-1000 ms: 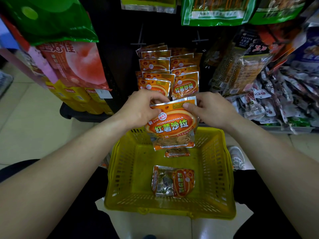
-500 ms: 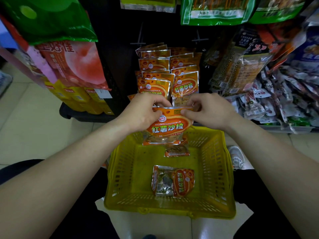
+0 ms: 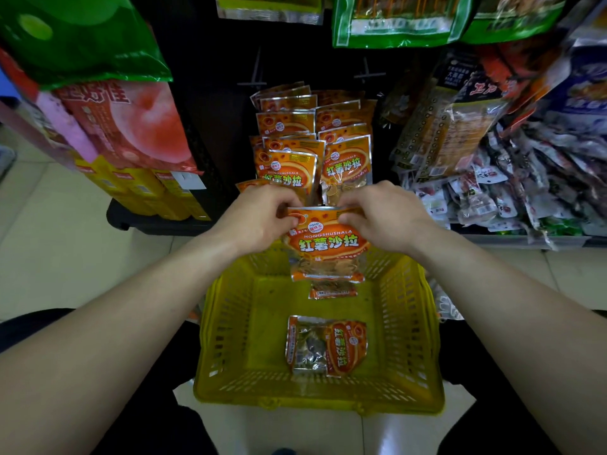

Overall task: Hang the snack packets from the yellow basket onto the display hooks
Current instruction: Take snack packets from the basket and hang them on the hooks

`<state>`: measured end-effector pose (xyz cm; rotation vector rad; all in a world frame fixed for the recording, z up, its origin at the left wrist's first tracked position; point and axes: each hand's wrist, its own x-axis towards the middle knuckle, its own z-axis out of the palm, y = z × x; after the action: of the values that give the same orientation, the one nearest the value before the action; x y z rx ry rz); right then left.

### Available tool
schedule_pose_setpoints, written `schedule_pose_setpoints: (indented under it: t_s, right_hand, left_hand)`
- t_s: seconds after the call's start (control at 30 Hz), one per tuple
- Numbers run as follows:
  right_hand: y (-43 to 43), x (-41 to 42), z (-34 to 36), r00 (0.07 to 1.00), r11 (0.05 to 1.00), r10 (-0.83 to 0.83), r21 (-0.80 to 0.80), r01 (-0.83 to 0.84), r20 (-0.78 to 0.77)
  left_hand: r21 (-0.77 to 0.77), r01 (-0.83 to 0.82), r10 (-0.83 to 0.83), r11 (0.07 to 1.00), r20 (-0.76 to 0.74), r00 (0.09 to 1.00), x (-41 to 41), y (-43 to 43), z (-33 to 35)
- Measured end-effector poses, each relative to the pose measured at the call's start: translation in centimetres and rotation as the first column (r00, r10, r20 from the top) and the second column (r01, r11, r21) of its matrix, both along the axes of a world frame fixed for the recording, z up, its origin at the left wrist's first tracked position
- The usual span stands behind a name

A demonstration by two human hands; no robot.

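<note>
Above yellow basket [image 3: 230, 339], both hands' grip (left hand [image 3: 253, 218], right hand [image 3: 381, 215]) pinching orange packet [image 3: 325, 244] top edge

- The held snack packet [image 3: 325, 247] is showing glossy orange film with a shiny silver foil edge.
- The yellow basket [image 3: 230, 326] is looking like smooth perforated plastic.
- The floor tiles [image 3: 56, 257] are gleaming, pale and polished.
- The green bag [image 3: 82, 37] is shining glossy.

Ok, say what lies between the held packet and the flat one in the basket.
Head view: another packet peeks out below the held packet, then bare basket floor before the flat packet.
</note>
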<state>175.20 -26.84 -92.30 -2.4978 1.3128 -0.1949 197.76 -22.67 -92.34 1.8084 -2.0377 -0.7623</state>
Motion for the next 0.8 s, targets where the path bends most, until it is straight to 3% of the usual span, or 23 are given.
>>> schedule_pose_setpoints:
  t_s: [0.3,0.47,0.6,0.8]
  right_hand:
    - [1.1,0.4,-1.1,0.993,0.996,0.086,0.03,-0.083,-0.076]
    - [1.8,-0.8,-0.9,0.995,0.998,-0.032,-0.053,0.028,-0.093]
    - [0.2,-4.3,0.1,0.984,0.989,-0.137,-0.07,0.13,-0.112]
    - [-5.1,-6.7,-0.5,0.962,0.966,-0.219,-0.176,0.19,-0.164]
  left_hand:
    - [-0.058,0.017,-0.011,0.998,0.106,0.994,-1.5,0.8,0.1]
    - [-0.061,-0.096,0.092,0.994,-0.063,0.994,-1.7,0.7,0.2]
    - [0.043,-0.147,0.152,0.988,-0.15,0.977,-1.0,0.7,-0.8]
    - [0.203,-0.12,0.135,0.972,-0.062,0.989,0.0,0.5,-3.6]
